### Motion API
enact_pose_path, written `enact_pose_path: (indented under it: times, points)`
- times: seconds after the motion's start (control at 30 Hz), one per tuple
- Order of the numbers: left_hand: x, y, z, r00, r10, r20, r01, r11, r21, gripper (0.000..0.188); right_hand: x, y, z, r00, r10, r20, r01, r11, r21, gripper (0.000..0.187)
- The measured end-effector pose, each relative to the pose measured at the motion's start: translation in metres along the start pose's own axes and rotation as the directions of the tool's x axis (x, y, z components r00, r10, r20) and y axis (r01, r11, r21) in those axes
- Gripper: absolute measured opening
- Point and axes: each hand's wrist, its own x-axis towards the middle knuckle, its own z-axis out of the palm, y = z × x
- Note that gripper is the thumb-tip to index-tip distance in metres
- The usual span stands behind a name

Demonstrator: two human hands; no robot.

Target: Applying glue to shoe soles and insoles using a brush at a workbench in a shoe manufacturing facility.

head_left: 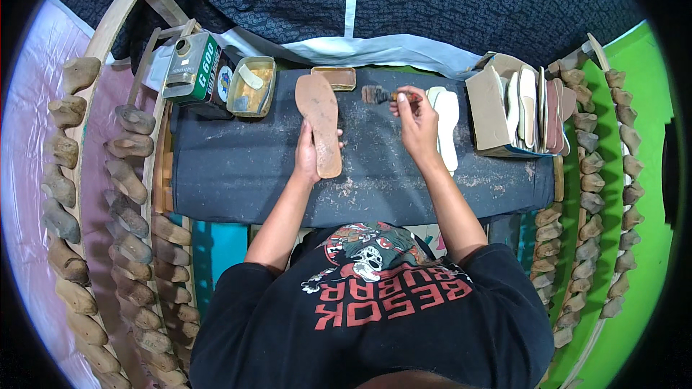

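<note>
My left hand (308,152) grips a brown shoe sole (318,111) by its lower edge and holds it upright, with a few fingertips showing at the right side. A brush (376,95) with dark, matted bristles is pinched in my right hand (418,126); its bristles point left toward the sole, apart from it. Just right of that hand, pale cream insoles (447,129) lie overlapping on the dark work cloth (382,180). Behind the sole's upper end sits a small shallow tray (346,78) with brownish contents.
At the back left stand a green and white metal can (193,72) and an open tub (268,100) holding a scraper-like piece. A cardboard box (490,122) of upright insoles occupies the right. Racks of wooden shoe lasts (130,145) flank both sides. Scraps litter the cloth.
</note>
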Motion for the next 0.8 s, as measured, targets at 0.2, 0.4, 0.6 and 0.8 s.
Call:
enact_pose_path:
  times: [0.2, 0.4, 0.6, 0.8]
  points:
    - [-0.026, -0.009, -0.014, 0.997, -0.018, -0.08, 0.013, 0.998, -0.064, 0.059, 0.035, 0.086, 0.013, 0.961, 0.272, 0.05, -0.273, 0.908, 0.317, 0.037]
    - [-0.039, -0.007, -0.02, 0.996, -0.024, -0.085, 0.018, 0.997, -0.07, 0.059, 0.061, 0.111, 0.048, 0.947, 0.314, 0.067, -0.318, 0.886, 0.338, 0.027]
    - [-0.049, -0.003, -0.018, 0.992, 0.005, -0.123, -0.01, 0.999, -0.045, 0.059, 0.09, 0.135, 0.073, 0.912, 0.372, 0.173, -0.41, 0.849, 0.333, 0.022]
    - [-0.055, -0.003, -0.025, 0.99, -0.015, -0.137, 0.013, 1.0, -0.016, 0.06, 0.099, 0.147, 0.081, 0.884, 0.415, 0.213, -0.452, 0.875, 0.17, 0.024]
